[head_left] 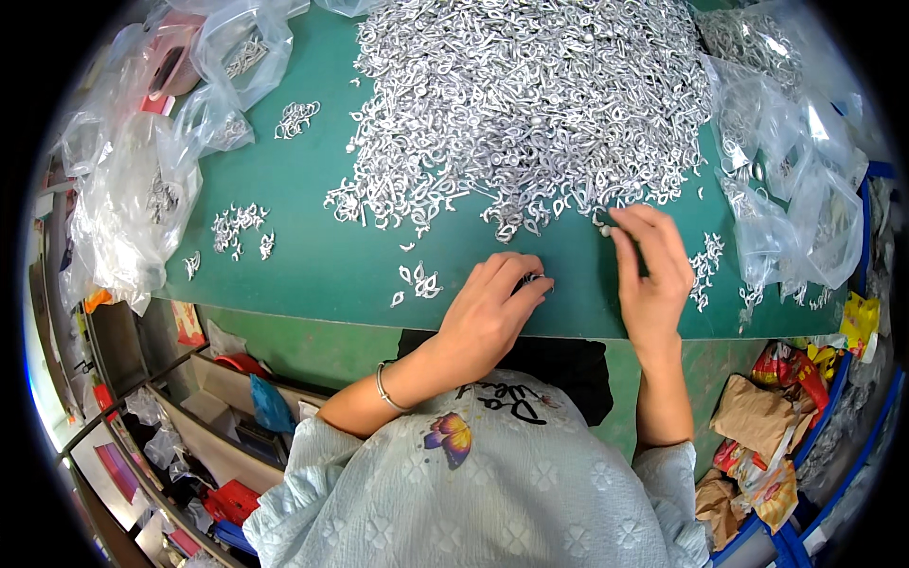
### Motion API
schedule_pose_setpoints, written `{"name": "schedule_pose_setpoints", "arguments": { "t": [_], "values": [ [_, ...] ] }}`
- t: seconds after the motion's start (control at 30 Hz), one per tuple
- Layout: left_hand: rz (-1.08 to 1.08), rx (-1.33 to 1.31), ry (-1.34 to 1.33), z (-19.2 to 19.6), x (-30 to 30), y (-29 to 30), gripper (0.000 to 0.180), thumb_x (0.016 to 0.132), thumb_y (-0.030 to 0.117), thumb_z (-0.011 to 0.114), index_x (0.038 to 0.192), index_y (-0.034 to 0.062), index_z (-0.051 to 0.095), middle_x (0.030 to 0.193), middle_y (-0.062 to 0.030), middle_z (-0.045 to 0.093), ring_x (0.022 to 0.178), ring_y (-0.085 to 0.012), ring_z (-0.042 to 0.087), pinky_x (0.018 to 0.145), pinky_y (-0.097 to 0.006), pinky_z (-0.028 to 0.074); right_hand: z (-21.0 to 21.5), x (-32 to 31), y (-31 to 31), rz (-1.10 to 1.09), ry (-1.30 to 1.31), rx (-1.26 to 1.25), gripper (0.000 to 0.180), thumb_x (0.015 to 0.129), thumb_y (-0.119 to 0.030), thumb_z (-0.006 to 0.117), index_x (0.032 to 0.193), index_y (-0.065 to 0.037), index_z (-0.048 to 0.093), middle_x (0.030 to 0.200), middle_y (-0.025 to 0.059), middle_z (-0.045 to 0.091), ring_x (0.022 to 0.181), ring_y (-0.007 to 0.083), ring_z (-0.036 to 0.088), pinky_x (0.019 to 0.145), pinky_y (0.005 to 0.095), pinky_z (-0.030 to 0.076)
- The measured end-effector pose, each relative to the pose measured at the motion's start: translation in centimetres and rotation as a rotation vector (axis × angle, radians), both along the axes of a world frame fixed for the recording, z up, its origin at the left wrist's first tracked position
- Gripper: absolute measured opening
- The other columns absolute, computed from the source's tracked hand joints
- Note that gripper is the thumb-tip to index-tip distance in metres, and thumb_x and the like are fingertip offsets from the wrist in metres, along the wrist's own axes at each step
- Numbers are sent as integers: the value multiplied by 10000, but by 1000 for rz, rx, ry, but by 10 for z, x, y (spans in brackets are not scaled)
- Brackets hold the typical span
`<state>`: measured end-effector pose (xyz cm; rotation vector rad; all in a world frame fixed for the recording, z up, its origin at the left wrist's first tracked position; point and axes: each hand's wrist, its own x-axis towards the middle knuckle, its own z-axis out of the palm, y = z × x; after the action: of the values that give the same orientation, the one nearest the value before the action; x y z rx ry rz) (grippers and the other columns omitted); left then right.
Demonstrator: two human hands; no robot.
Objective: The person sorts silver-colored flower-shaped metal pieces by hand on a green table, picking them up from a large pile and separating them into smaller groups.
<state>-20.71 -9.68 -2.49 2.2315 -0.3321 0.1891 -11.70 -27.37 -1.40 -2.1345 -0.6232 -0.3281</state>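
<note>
The left hand [488, 308] rests on the green worktop [312, 256], its fingers curled shut around a few small silver metal pieces [536, 280]. The right hand [653, 275] pinches one small piece [605, 229] between thumb and forefinger at the near edge of the big heap of silver pieces [530, 104]. Small loose clusters [237, 227] lie to the left; clear plastic bags [795, 189] crowd both sides of the worktop.
</note>
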Motion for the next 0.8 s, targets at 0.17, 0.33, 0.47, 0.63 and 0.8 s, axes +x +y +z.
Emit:
{"name": "schedule_pose_setpoints", "arguments": {
  "t": [0.17,0.33,0.47,0.63,0.8],
  "values": [
    [-8,-23,-22,-1,0,0,261,757,-48,683,1012,-12,643,1028,-123,570,945,-307,560,812,-396,464,-7,-4,-7,-69,-76,-292,198,768,-17,710,960,-29,665,953,65,612,876,249,554,735,357,400],
    [-9,-22,-25,-3,0,0,271,754,-42,690,1019,-11,642,1028,-123,568,953,-306,559,812,-392,466,-5,-17,-12,-22,-1,-307,170,748,10,702,910,-17,660,904,77,593,845,259,556,711,367,411],
    [-5,6,-26,3,1,-3,290,746,-24,702,1030,-2,642,1056,-126,567,988,-310,550,829,-402,460,-6,-27,-7,72,-20,-249,172,725,36,696,889,-9,664,890,88,592,826,269,561,695,370,426],
    [-51,24,-20,-1,0,-4,288,741,-5,709,1022,4,647,1100,-133,567,1027,-319,542,847,-417,456,-12,-12,5,12,-7,-161,194,735,45,687,923,1,666,925,89,608,841,266,564,709,365,439],
    [-46,35,-45,-6,-7,0,285,727,-13,705,1005,-3,644,1102,-141,568,1027,-322,547,840,-411,461,-17,-19,25,146,21,-88,212,754,63,678,960,15,665,1001,108,609,868,284,566,745,373,469]
  ]
}}
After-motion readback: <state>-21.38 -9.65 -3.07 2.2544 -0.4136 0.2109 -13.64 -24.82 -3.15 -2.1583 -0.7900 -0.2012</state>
